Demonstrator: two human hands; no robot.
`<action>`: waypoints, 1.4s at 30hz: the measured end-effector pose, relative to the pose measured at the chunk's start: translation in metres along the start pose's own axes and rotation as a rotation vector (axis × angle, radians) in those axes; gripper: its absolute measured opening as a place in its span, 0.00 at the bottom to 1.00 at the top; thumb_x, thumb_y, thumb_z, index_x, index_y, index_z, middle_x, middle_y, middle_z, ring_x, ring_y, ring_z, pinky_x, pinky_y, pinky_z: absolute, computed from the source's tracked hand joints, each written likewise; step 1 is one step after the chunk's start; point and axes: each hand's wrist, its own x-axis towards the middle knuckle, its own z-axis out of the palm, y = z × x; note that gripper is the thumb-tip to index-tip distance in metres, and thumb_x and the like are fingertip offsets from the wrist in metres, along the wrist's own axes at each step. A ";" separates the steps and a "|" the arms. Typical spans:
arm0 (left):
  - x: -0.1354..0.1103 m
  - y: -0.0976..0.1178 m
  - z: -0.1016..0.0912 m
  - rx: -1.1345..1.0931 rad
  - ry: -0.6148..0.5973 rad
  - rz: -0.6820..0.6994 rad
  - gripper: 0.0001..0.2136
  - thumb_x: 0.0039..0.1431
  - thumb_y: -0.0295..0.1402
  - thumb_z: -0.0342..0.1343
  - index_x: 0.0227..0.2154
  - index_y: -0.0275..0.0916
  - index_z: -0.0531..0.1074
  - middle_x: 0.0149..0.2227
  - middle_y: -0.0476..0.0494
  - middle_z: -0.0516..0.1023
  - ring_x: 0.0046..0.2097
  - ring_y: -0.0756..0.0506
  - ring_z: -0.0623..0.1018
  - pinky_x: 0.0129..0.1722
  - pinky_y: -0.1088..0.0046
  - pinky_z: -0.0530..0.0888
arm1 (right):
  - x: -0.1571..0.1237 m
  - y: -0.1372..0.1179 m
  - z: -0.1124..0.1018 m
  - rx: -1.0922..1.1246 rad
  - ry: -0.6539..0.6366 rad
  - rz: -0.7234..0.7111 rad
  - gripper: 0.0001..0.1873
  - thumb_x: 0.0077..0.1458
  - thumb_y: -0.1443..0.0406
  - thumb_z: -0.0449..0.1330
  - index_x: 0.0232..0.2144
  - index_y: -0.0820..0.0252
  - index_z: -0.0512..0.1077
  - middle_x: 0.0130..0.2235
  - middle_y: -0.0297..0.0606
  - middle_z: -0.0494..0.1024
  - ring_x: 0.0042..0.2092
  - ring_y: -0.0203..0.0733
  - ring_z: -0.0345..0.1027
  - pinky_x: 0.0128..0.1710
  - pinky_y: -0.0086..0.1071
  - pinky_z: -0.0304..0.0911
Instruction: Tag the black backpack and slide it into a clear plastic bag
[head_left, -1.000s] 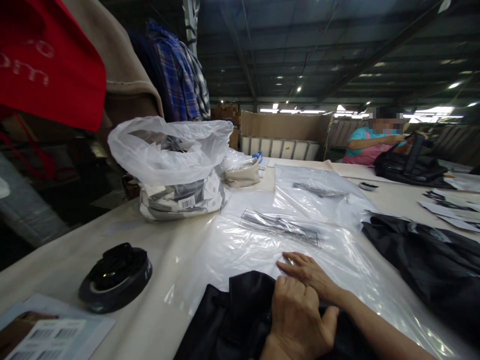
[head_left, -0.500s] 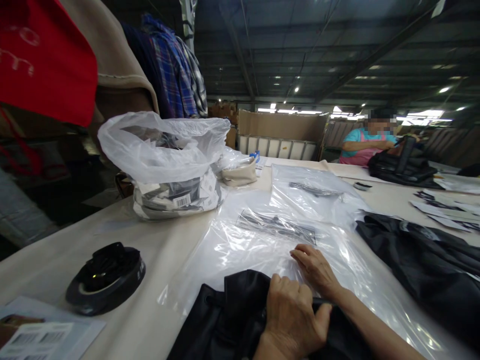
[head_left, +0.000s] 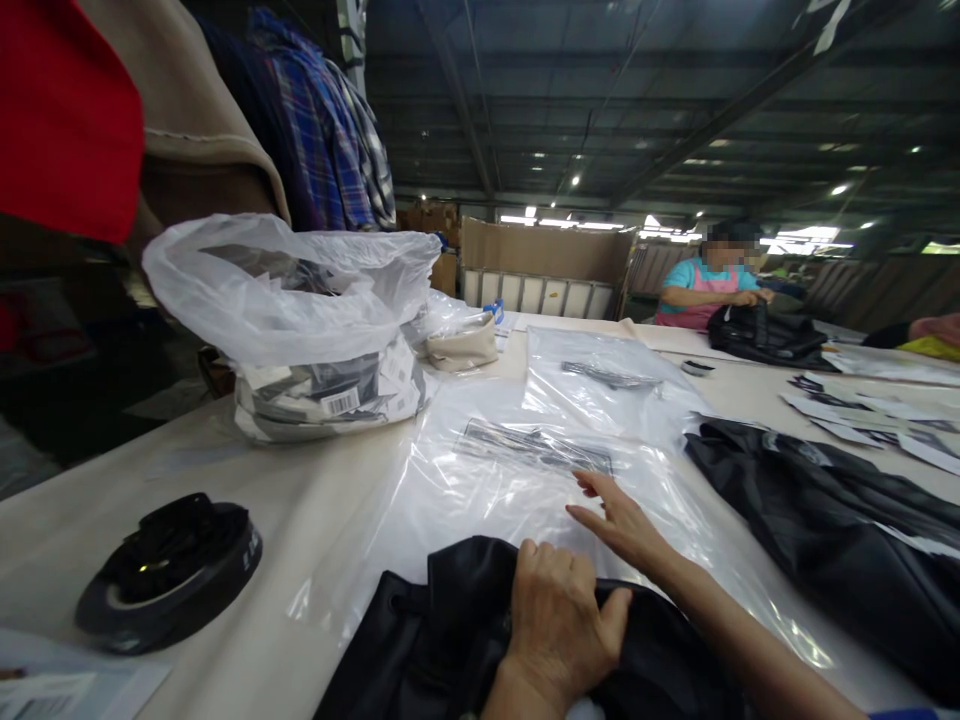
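Note:
My left hand (head_left: 559,615) is closed over the top edge of a black, leather-like bag (head_left: 409,640), fingers curled over the far side and thumb to the right. The bag lies at the bottom of the view, its lower part cut off. Just beyond it, my right hand (head_left: 619,520) is over a clear plastic bag (head_left: 450,505), thumb and fingers apart, holding nothing. Whether its fingertips touch the plastic I cannot tell. A dark printed strip (head_left: 536,445) shows on the plastic near those fingertips.
To the left stand a white plastic sack (head_left: 330,350) of labelled packets and a black tape roll (head_left: 176,580). Another black bag (head_left: 832,530) lies at right, near paper pieces (head_left: 862,410). Across the table, a co-worker (head_left: 709,285) handles a black bag (head_left: 772,335).
My right hand has spread its thumb away from its fingers. The left keeps its hold on the black bag. The view has swung slightly right, and the co-worker's bag sits lower.

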 end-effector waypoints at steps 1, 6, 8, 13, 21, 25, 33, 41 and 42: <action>0.000 0.000 0.000 -0.006 -0.004 0.000 0.14 0.43 0.41 0.64 0.20 0.38 0.68 0.21 0.47 0.72 0.27 0.43 0.72 0.29 0.62 0.65 | -0.006 -0.004 -0.001 -0.007 -0.006 -0.006 0.32 0.43 0.55 0.59 0.51 0.60 0.64 0.50 0.44 0.70 0.48 0.46 0.67 0.46 0.39 0.64; -0.001 -0.002 0.002 -0.011 -0.013 -0.004 0.14 0.44 0.42 0.64 0.21 0.38 0.69 0.21 0.47 0.72 0.27 0.42 0.72 0.30 0.61 0.66 | -0.018 -0.004 -0.007 -0.035 -0.020 0.067 0.26 0.32 0.66 0.62 0.40 0.57 0.68 0.32 0.35 0.74 0.36 0.46 0.69 0.38 0.40 0.63; -0.001 -0.003 0.002 -0.006 -0.023 -0.012 0.14 0.45 0.43 0.64 0.20 0.39 0.68 0.21 0.47 0.72 0.27 0.42 0.72 0.31 0.61 0.66 | -0.013 0.000 -0.010 0.002 0.003 0.103 0.20 0.36 0.65 0.59 0.37 0.56 0.67 0.24 0.30 0.72 0.30 0.44 0.69 0.35 0.38 0.62; -0.001 -0.004 0.003 0.025 -0.076 -0.028 0.13 0.53 0.42 0.58 0.21 0.39 0.67 0.22 0.47 0.71 0.28 0.42 0.72 0.30 0.61 0.67 | -0.002 0.005 -0.023 0.171 0.121 0.164 0.17 0.49 0.55 0.49 0.39 0.57 0.63 0.28 0.36 0.76 0.33 0.43 0.72 0.38 0.39 0.65; -0.002 -0.008 0.011 0.105 -0.271 -0.118 0.11 0.60 0.31 0.46 0.37 0.32 0.73 0.38 0.35 0.77 0.39 0.38 0.76 0.40 0.56 0.72 | -0.013 -0.010 -0.021 0.291 0.202 0.137 0.20 0.50 0.47 0.45 0.24 0.55 0.62 0.21 0.32 0.67 0.25 0.39 0.64 0.29 0.34 0.63; -0.004 -0.012 0.016 0.110 -0.270 -0.173 0.22 0.59 0.28 0.46 0.56 0.28 0.60 0.58 0.23 0.62 0.47 0.35 0.75 0.45 0.55 0.72 | -0.023 -0.024 -0.024 0.269 0.228 0.136 0.23 0.53 0.45 0.44 0.24 0.55 0.61 0.20 0.30 0.62 0.24 0.38 0.58 0.27 0.33 0.59; 0.002 -0.029 0.026 -0.382 0.041 -0.534 0.27 0.62 0.28 0.39 0.63 0.32 0.42 0.64 0.26 0.51 0.64 0.38 0.56 0.58 0.57 0.65 | -0.053 -0.023 -0.034 -0.209 -0.021 -0.126 0.19 0.48 0.61 0.56 0.43 0.58 0.63 0.31 0.35 0.71 0.31 0.41 0.66 0.34 0.34 0.63; 0.026 -0.058 -0.001 -0.880 0.344 -1.104 0.34 0.59 0.30 0.49 0.64 0.43 0.37 0.65 0.31 0.49 0.58 0.41 0.68 0.58 0.62 0.66 | -0.084 -0.005 -0.022 -0.501 0.164 -0.128 0.26 0.47 0.79 0.42 0.46 0.65 0.69 0.40 0.49 0.73 0.42 0.50 0.66 0.42 0.43 0.62; 0.028 -0.066 -0.005 -0.882 0.384 -1.131 0.35 0.59 0.30 0.48 0.63 0.43 0.33 0.65 0.31 0.48 0.57 0.42 0.68 0.55 0.65 0.68 | -0.088 -0.005 -0.025 -0.510 0.177 -0.086 0.27 0.48 0.79 0.41 0.47 0.65 0.69 0.44 0.50 0.72 0.44 0.51 0.65 0.43 0.43 0.62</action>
